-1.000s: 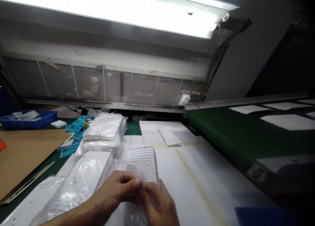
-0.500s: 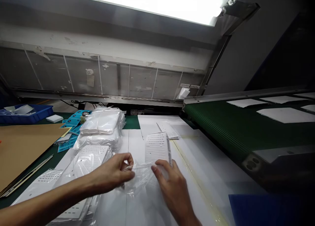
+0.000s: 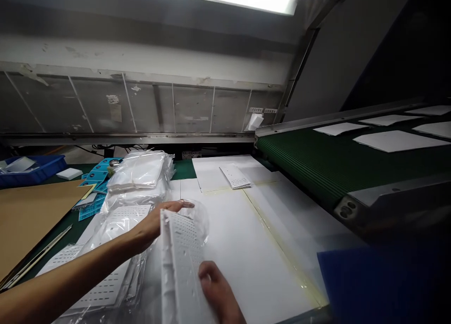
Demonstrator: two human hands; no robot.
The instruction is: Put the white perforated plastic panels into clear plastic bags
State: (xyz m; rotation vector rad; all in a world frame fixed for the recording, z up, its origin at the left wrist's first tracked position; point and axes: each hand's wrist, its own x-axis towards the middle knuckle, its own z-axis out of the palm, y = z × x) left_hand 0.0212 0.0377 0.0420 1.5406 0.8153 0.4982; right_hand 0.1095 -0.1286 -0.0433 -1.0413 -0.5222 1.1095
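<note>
My right hand (image 3: 216,288) grips a white perforated plastic panel (image 3: 179,263) from below, tilted up on edge near the table's front. My left hand (image 3: 158,223) reaches across from the left and holds a clear plastic bag (image 3: 197,220) at the panel's far end; its fingers look stretched along the bag. Under my left arm lie more bagged perforated panels (image 3: 109,248). Another perforated panel (image 3: 235,177) lies flat further back on the white sheet (image 3: 246,248).
A stack of clear bags (image 3: 141,173) sits behind the left hand, with blue cards (image 3: 95,183), brown cardboard (image 3: 31,211) and a blue bin (image 3: 31,166) to the left. A green conveyor (image 3: 317,159) carrying white sheets runs along the right. A dark blue sheet (image 3: 369,277) lies at the lower right.
The perforated panel has come from flat on the table towards me and now stands tilted in my right hand. My left hand has drawn the clear bag up to its far end.
</note>
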